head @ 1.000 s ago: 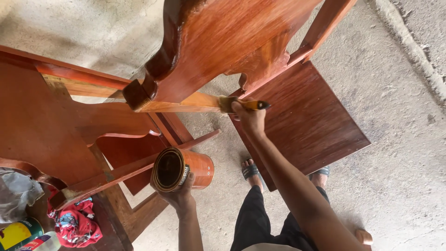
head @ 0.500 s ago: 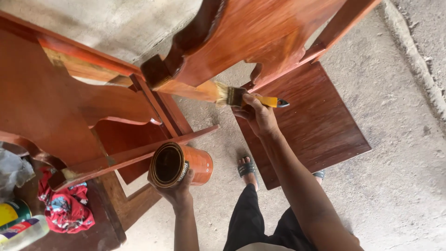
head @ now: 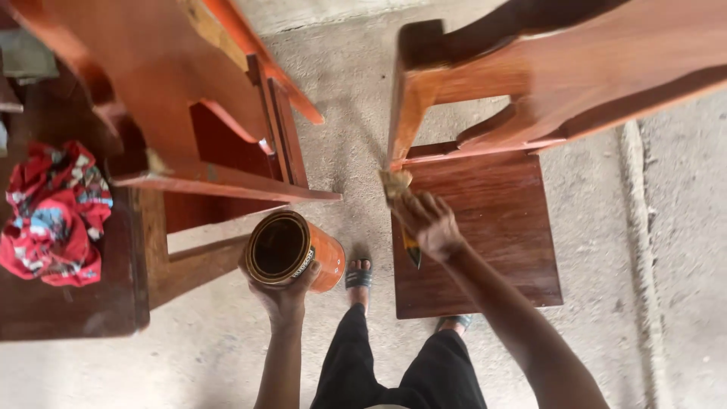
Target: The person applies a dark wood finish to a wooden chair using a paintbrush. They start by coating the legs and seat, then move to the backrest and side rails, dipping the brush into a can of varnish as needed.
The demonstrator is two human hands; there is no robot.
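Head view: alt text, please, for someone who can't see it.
Right hand holds a brush against a reddish wooden chair; left hand holds an open orange can. A red cloth lies at left.

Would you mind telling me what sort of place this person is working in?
Probably a furniture or woodworking workshop: reddish, freshly coated wooden furniture frames stand on a bare concrete floor, the right hand works a brush on one, and the left hand holds an open orange tin.
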